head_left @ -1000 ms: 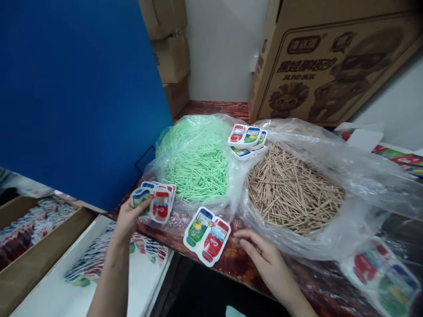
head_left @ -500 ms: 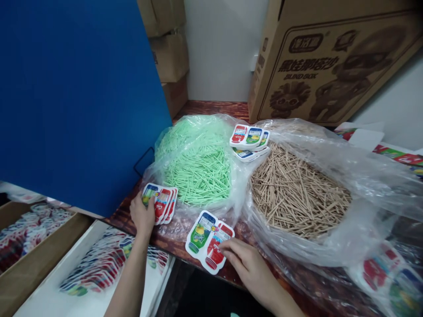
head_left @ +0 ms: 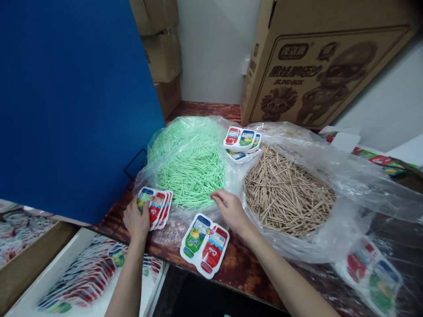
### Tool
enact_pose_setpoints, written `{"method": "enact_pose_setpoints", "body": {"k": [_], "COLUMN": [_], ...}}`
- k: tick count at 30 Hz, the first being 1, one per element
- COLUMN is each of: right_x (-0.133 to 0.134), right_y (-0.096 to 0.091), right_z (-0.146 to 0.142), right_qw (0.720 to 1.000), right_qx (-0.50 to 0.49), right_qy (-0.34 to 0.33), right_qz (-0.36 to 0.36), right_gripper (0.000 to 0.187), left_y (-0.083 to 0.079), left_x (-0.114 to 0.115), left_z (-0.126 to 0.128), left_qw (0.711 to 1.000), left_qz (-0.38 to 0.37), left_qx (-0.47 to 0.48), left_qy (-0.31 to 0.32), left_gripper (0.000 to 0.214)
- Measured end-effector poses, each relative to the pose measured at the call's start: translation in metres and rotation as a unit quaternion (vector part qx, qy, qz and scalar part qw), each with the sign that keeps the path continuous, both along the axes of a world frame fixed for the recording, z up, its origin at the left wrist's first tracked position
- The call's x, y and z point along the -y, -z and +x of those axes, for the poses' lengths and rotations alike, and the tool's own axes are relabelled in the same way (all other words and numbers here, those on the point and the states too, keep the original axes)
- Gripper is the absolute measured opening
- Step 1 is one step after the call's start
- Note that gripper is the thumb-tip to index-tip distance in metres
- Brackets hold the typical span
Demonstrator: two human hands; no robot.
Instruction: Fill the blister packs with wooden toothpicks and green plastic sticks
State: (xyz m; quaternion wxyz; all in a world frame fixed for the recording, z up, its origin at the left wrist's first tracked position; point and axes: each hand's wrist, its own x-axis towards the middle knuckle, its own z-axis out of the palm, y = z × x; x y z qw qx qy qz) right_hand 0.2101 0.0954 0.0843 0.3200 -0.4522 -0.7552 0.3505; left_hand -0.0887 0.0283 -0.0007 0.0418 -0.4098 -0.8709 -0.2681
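Observation:
My left hand (head_left: 136,220) is closed on the left edge of a fanned stack of bottle-printed cards (head_left: 161,210), with its thumb on top. My right hand (head_left: 230,210) reaches to the front right edge of a heap of pale green sticks (head_left: 191,174) in a clear bag. Its thumb and fingertips are pinched together; whatever is between them is too small to make out. Below that hand a single card (head_left: 205,246), printed with a green Sprite bottle and a red Cola bottle, lies flat at the table's front edge, touched by neither hand.
A second clear bag holds brown sticks (head_left: 287,193). More cards (head_left: 243,141) are piled between the bags. A blue panel (head_left: 76,110) stands at the left, a large cardboard box (head_left: 317,75) behind. At lower left a white tray (head_left: 29,304) holds rows of cards; another card (head_left: 370,273) lies at right.
My right hand has left the single card and moved up to the edge of the green sticks. My left hand still holds the stack. The whole view has shifted slightly.

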Motion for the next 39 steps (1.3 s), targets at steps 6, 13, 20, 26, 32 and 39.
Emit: {"method": "enact_pose_setpoints", "body": {"k": [6,13,20,26,32,39], "right_x": [-0.027,-0.041,-0.055,-0.066,-0.074,-0.076], "right_y": [0.010,0.022,0.009,0.023,0.026,0.028], "right_z": [-0.004,0.006,-0.017,0.002,0.004,-0.022], "right_qw": [0.986,0.954,0.931,0.956,0.955,0.961], "right_qx": [0.149,0.243,0.321,0.251,0.253,0.229], "right_qy": [0.061,0.172,0.169,0.148,0.138,0.155], "right_qz": [0.052,0.039,0.028,-0.035,-0.070,-0.025], "right_gripper": [0.017,0.024,0.038,0.035,0.031,0.060], "left_y": [-0.001,-0.001,-0.006,-0.007,-0.002,-0.001], "left_x": [-0.002,-0.003,-0.004,-0.006,-0.005,-0.006], "left_z": [-0.001,-0.003,0.000,-0.001,-0.005,-0.006], "left_qw": [1.000,1.000,1.000,0.999,0.999,0.999], "left_qz": [0.005,-0.006,-0.023,-0.036,-0.033,-0.037], "left_qx": [-0.001,0.000,0.000,-0.004,-0.005,-0.005], "left_qy": [-0.001,0.000,-0.009,-0.009,-0.008,-0.008], "left_gripper": [0.055,0.054,0.055,0.057,0.057,0.059]}}
